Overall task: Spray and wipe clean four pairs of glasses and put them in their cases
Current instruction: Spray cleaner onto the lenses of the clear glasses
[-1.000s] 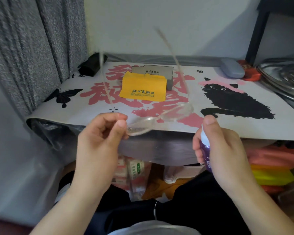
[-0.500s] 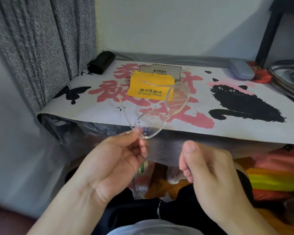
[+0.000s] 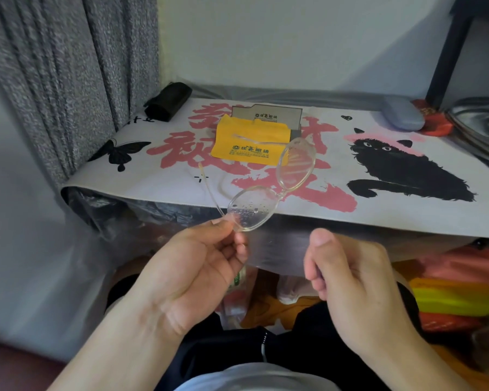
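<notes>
My left hand (image 3: pixel 198 266) pinches a pair of clear-framed glasses (image 3: pixel 294 165) by the outer edge of the near lens, in front of the table's front edge. Small droplets cover that near lens, and the temples are unfolded and point away from me. My right hand (image 3: pixel 356 277) is curled with the thumb on top, a little right of the glasses and apart from them. The spray bottle it holds is almost wholly hidden inside the fingers. A yellow cleaning cloth (image 3: pixel 249 136) lies on the table mat (image 3: pixel 158 190), leaning on a grey case box (image 3: pixel 266 112).
A black soft case (image 3: pixel 168 101) lies at the back left by the grey curtain (image 3: pixel 54 80). A blue-grey hard case (image 3: pixel 401 115) and a red case (image 3: pixel 432 125) sit at the back right, next to a metal dish (image 3: pixel 480 128). Bags fill the space under the table.
The glasses turned from lenses-flat with temples up to lying angled away, now wet with droplets. My right hand dropped lower, so the purple bottle is hidden.
</notes>
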